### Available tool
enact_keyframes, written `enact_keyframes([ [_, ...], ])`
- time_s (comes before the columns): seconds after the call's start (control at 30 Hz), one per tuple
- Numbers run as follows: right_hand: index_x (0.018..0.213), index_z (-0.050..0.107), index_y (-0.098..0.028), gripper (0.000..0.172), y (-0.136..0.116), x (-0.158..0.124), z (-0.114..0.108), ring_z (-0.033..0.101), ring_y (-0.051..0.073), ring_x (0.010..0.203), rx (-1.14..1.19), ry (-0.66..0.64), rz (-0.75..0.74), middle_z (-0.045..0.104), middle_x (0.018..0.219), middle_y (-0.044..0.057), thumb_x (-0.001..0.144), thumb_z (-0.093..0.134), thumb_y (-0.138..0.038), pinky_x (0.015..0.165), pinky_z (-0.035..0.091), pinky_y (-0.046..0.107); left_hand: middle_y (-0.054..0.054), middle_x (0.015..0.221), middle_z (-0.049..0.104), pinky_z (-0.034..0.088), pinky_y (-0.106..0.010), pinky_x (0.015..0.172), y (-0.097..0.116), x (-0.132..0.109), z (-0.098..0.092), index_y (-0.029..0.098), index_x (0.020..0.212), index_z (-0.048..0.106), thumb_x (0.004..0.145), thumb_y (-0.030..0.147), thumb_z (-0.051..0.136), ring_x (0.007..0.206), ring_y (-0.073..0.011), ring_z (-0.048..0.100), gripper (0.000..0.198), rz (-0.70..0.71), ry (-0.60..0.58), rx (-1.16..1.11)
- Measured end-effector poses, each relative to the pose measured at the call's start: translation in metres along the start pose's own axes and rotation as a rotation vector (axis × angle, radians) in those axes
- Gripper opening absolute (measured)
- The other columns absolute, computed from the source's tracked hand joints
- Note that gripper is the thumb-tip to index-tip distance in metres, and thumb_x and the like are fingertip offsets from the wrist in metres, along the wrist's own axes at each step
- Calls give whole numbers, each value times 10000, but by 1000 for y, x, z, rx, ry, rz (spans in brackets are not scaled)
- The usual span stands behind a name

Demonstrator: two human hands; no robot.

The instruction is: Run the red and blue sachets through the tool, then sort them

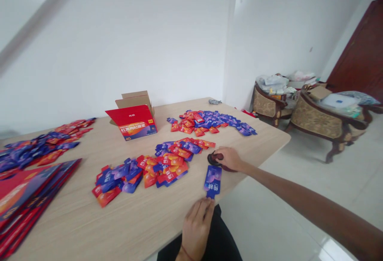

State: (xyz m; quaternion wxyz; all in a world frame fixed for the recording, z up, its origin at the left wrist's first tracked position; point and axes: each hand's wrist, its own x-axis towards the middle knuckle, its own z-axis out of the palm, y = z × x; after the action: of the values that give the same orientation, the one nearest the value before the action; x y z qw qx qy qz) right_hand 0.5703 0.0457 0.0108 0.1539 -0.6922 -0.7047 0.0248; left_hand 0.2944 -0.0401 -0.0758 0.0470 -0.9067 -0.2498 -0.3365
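Observation:
A blue sachet (pixel 213 180) with purple print and white characters lies flat near the table's edge. The fingers of my left hand (pixel 196 223) are closed on its narrow neck, at the end nearer to me. Just beyond the sachet's far end, my right hand (pixel 229 159) grips a dark brown tool (pixel 213 158) with a rounded end; its exact kind does not show, and the fingers cover part of it. To the left of both hands, red and blue sachets (pixel 170 161) lie in a loose, overlapping pile.
An open red carton (pixel 139 121) stands at the back of the table (pixel 131 221). More sachets lie in heaps at the back right (pixel 206 121) and far left (pixel 38 145). Flat red cartons (pixel 32 197) are stacked at left. Loaded armchairs (pixel 317 121) stand beyond the table.

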Motion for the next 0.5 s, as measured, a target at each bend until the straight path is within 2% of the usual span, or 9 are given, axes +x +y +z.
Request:
enact_keyframes([
  [0.07,1127,745,-255,286,17,3,-4,658,200,1021,58,95,31,742,1084,37,880,642,-356,896,444,274,-90,1126,701,594,-362,918,1,1,-1,192,1261,638,1026,87,410,1043,-216,680,344,3,4,15],
  [0.17,1134,735,-247,301,50,0,-13,660,206,1025,76,265,198,746,1094,48,901,615,-395,876,446,276,-79,1091,699,597,-375,892,5,5,-3,204,1217,651,1021,147,467,1006,-226,681,275,-12,2,35],
  [0.27,1088,748,-257,282,86,-9,-20,670,226,983,45,282,367,754,1047,59,891,619,-413,785,445,278,-89,1126,685,591,-404,892,11,16,-11,208,1219,646,1004,278,552,1027,-250,664,245,-73,-15,31],
  [0.4,1051,753,-239,283,124,-24,-17,686,225,870,97,302,518,756,961,79,897,595,-416,661,417,265,-102,1178,664,559,-403,910,16,49,-24,210,1248,629,1009,283,522,1056,-254,637,272,-157,-51,59],
  [0.5,1069,743,-233,310,137,-29,-7,692,222,851,163,353,618,756,962,83,924,546,-423,632,410,265,-112,1117,670,547,-395,871,17,83,-24,182,1223,641,984,330,564,1012,-270,636,292,-298,-157,179],
])
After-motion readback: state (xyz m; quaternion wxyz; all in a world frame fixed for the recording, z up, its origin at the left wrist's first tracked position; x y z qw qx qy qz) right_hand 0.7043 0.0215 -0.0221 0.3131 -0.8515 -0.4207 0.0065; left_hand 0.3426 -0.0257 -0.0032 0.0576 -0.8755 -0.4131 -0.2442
